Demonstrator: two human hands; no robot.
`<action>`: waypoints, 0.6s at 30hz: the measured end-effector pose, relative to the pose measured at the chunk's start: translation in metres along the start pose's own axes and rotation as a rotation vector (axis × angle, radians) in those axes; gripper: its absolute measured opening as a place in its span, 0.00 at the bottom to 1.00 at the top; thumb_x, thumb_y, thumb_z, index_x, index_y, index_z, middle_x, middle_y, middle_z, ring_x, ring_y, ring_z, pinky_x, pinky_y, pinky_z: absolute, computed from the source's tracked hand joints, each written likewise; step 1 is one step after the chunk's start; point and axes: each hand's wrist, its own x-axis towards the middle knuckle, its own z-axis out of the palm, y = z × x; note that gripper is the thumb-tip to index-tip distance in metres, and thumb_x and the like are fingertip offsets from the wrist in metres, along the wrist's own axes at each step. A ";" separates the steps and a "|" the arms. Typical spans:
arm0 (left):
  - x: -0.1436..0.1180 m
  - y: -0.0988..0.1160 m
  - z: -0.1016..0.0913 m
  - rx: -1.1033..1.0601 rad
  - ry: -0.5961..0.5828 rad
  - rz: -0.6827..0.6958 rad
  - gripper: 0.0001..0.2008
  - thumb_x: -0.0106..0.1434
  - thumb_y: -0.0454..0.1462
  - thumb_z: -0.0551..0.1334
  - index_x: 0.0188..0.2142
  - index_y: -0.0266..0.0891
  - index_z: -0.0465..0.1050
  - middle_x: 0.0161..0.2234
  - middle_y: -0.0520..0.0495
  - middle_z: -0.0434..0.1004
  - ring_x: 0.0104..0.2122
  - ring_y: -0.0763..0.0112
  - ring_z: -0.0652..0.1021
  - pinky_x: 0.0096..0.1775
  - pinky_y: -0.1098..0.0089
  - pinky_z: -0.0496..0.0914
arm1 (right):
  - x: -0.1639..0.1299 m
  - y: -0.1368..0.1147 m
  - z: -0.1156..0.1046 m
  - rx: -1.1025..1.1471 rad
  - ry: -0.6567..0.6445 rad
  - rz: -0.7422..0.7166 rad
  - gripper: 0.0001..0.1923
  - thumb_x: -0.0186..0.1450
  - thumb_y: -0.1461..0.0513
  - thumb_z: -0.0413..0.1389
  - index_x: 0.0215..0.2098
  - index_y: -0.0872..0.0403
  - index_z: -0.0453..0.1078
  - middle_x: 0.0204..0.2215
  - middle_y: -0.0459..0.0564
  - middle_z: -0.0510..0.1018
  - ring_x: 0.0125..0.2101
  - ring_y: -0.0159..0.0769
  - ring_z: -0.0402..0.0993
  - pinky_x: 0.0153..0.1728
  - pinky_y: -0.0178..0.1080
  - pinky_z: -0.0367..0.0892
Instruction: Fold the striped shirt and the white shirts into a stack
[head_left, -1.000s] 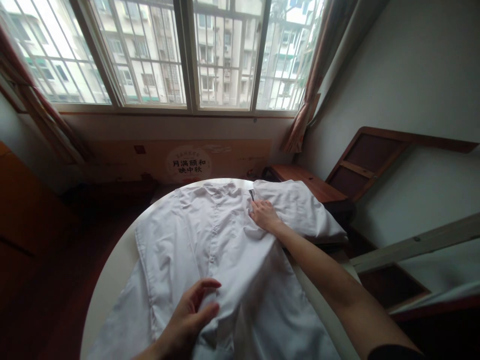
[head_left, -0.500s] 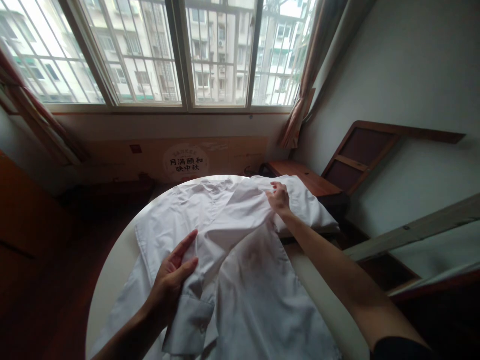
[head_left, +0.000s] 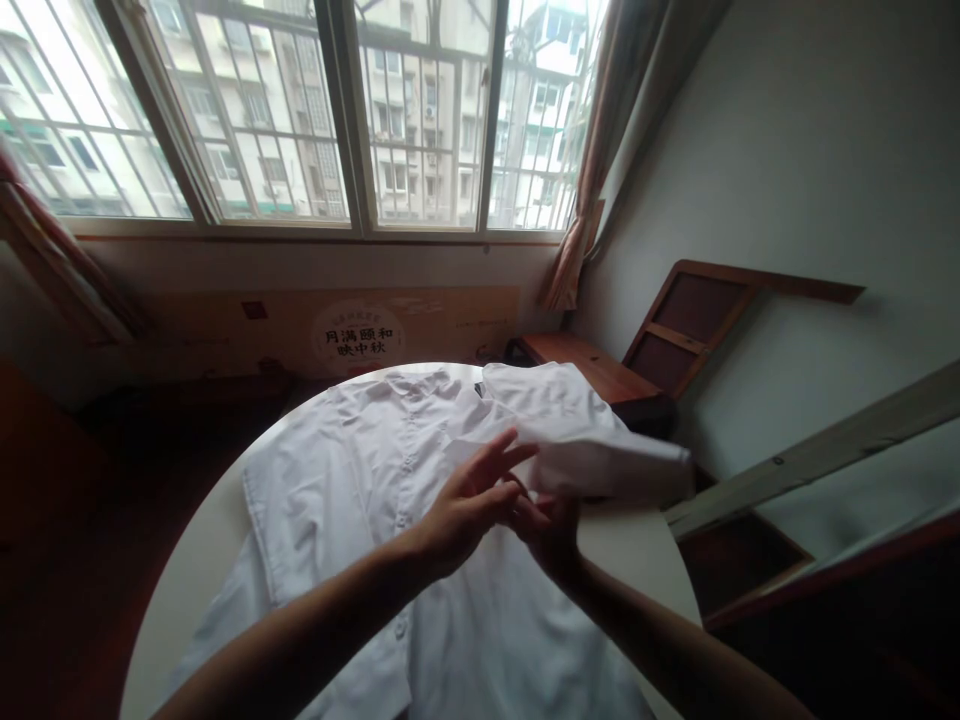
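— Where is the white shirt (head_left: 360,470)?

— Spread front-up on the round white surface (head_left: 637,545), collar toward the window (head_left: 337,110), button line running down its middle. Its near hem hangs toward the person.

— And the hands?

— Both are over the shirt's right half, close together. The left hand (head_left: 469,500) is raised with its fingers (head_left: 499,455) spread wide, holding nothing. The right hand (head_left: 551,530) sits just behind and under it, partly hidden; I cannot tell whether its fingers are closed on cloth.

— What is beside them?

— A folded white garment (head_left: 592,440) lies at the surface's right edge, just beyond the hands, overlapping the shirt's shoulder. Behind that stands a low wooden bench (head_left: 592,365) against the wall, and a cardboard panel (head_left: 352,325) with printed characters under the window.
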 end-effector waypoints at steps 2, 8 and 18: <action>0.017 -0.003 -0.010 0.170 -0.106 0.005 0.30 0.56 0.43 0.65 0.58 0.43 0.63 0.56 0.38 0.68 0.31 0.69 0.78 0.31 0.70 0.69 | 0.033 0.001 -0.017 0.103 0.253 0.034 0.15 0.63 0.56 0.48 0.33 0.56 0.72 0.33 0.47 0.79 0.35 0.28 0.74 0.36 0.33 0.73; 0.054 -0.049 -0.075 0.947 -0.031 0.060 0.21 0.65 0.47 0.54 0.31 0.32 0.76 0.27 0.42 0.76 0.27 0.68 0.73 0.34 0.68 0.66 | 0.113 0.019 -0.074 0.738 1.024 0.244 0.20 0.53 0.61 0.61 0.44 0.58 0.70 0.42 0.49 0.77 0.41 0.35 0.74 0.43 0.39 0.72; 0.151 -0.089 -0.146 1.465 0.556 -0.022 0.26 0.63 0.42 0.55 0.59 0.36 0.59 0.60 0.35 0.60 0.61 0.50 0.58 0.59 0.53 0.50 | 0.100 0.048 -0.161 0.977 1.116 0.086 0.14 0.61 0.65 0.50 0.45 0.54 0.68 0.41 0.44 0.76 0.45 0.32 0.72 0.49 0.38 0.70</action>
